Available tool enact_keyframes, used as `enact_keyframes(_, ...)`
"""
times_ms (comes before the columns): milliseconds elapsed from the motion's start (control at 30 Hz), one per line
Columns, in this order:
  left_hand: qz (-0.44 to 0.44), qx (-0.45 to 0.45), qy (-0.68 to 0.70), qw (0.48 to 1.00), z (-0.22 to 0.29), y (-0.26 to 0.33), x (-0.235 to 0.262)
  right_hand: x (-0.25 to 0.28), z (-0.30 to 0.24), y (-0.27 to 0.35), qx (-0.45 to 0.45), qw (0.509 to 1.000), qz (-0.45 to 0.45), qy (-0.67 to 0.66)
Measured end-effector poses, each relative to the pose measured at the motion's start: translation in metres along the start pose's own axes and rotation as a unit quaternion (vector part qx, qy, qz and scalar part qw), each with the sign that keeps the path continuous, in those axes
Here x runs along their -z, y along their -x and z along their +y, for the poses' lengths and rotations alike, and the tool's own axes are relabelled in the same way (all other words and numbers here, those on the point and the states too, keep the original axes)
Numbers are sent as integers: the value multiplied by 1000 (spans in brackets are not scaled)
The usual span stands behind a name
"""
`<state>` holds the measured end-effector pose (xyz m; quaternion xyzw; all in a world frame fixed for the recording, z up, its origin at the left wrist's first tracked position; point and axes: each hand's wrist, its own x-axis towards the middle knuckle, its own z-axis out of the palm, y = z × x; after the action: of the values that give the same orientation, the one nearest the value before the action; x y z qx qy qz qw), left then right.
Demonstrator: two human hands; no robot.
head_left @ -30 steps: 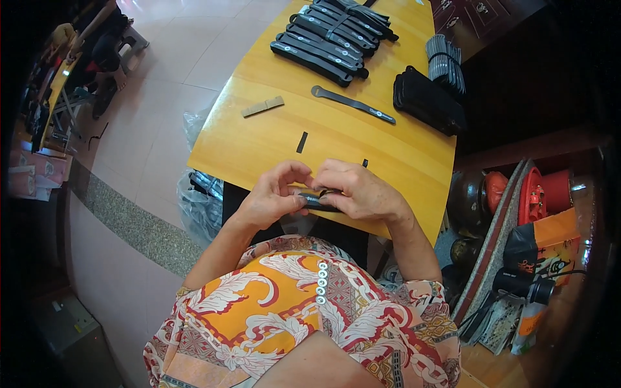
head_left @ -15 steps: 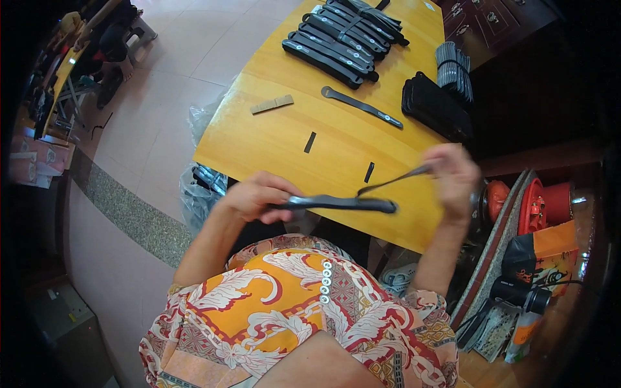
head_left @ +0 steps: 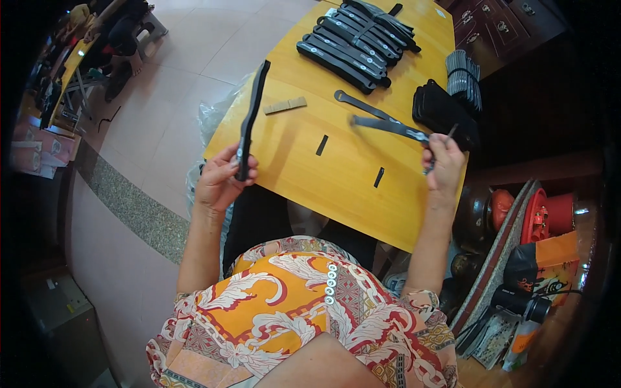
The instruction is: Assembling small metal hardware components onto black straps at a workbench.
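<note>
**One upright, one held out**

The left hand [head_left: 223, 178], just off the near left corner of the yellow table [head_left: 349, 200], is curled closed around the lower end of a black bundle [head_left: 253, 113], which stands nearly upright (how many layers it has, I cannot tell). The right hand [head_left: 443, 161], above the table's right side, pinches a dark strap [head_left: 388, 127] by its pale-marked end; the free end points left over the table and blurs.

For good handling, I'd judge a firm grip low on the bundle keeps its layers aligned, while a light pinch at the strap's end leaves its length free of twists. Keeping the two well apart should prevent snagging.

Around the table's middle lie a loose strap [head_left: 362, 104], partly overlapped in view by the held one, two short black strips [head_left: 321, 145] and a tan strip [head_left: 285, 105]. Towards its far end sit banded straps [head_left: 343, 68]; along its right edge, a black stack [head_left: 440, 110] and a grey bundle [head_left: 464, 72].
</note>
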<state>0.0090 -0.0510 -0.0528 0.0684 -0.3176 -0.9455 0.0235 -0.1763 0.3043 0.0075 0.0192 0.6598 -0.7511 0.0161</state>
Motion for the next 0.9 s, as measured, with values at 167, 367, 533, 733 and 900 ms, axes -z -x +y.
enact_keyframes(167,0,27,-29,999,-16,-2,-5,-14,45,-15,-76,997,26,-14)
enact_keyframes(367,11,40,-19,999,-22,-2,-20,-12,57,-25,-97,993,55,30)
enact_keyframes(533,20,55,-43,997,-27,-7,-32,-14,54,-25,-79,990,68,95)
enact_keyframes(733,-11,62,-62,996,-32,-3,-40,9,65,-21,73,939,92,322)
enact_keyframes(900,-65,202,-126,969,-37,5,-46,-9,23,29,1,993,-19,120)
